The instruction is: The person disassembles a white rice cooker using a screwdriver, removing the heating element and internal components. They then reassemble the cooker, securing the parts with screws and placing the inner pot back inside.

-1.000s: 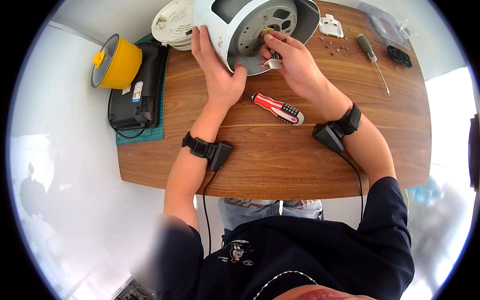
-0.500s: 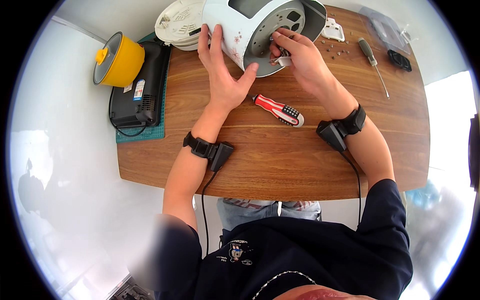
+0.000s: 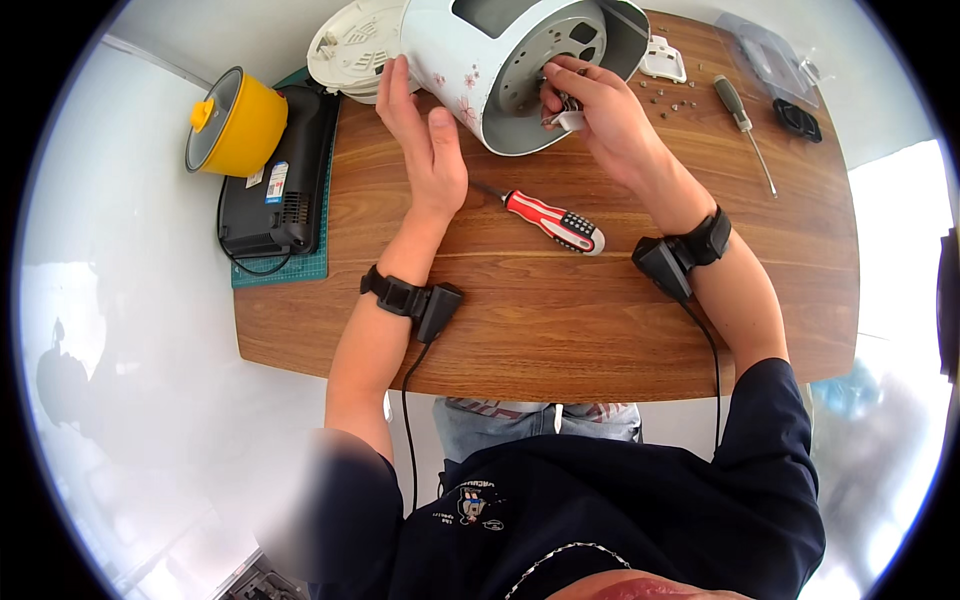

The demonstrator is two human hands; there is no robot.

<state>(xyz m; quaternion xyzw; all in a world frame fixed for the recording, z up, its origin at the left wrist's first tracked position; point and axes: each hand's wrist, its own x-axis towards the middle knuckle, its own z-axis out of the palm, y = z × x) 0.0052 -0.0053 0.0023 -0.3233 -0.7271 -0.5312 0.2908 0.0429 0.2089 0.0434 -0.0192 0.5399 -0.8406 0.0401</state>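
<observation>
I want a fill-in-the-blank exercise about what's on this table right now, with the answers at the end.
1. At the open end of the flower-patterned housing is the person's ____ hand.
2. The screwdriver lying between the wrists has a white, black and ____ handle.
3. The mat beneath the black appliance is ____.
4. The lidded pot at the left has a ____ side wall.

Missing words: right; red; green; yellow.

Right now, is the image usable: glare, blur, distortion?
Head view: black fisheye border, and the wooden table's near edge looks bowed; head view: the right side blows out to white; head view: left sleeve smears into a pale blur; head view: right hand and white floral housing read fairly sharp.
</observation>
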